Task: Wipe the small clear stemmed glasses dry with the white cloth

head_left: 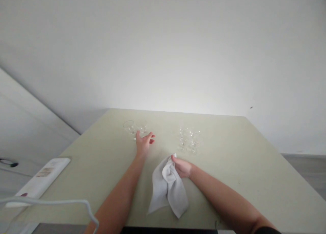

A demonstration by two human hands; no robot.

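A white cloth (168, 186) hangs in loose folds from my right hand (182, 166), pinched between thumb and fingers near its top corner. My left hand (144, 142) reaches forward with thumb and fingers apart, just in front of some clear glasses (129, 126) on the left of the table. The hand partly covers the lower parts of those glasses, so I cannot tell whether it touches one. To the right, beyond the cloth, several more clear stemmed glasses (188, 139) stand close together.
The pale green table (229, 152) meets a white wall (178, 57) at its far edge. On the left edge lies a white box or device (43, 179). A white cable (58, 202) crosses the lower left, near my left forearm.
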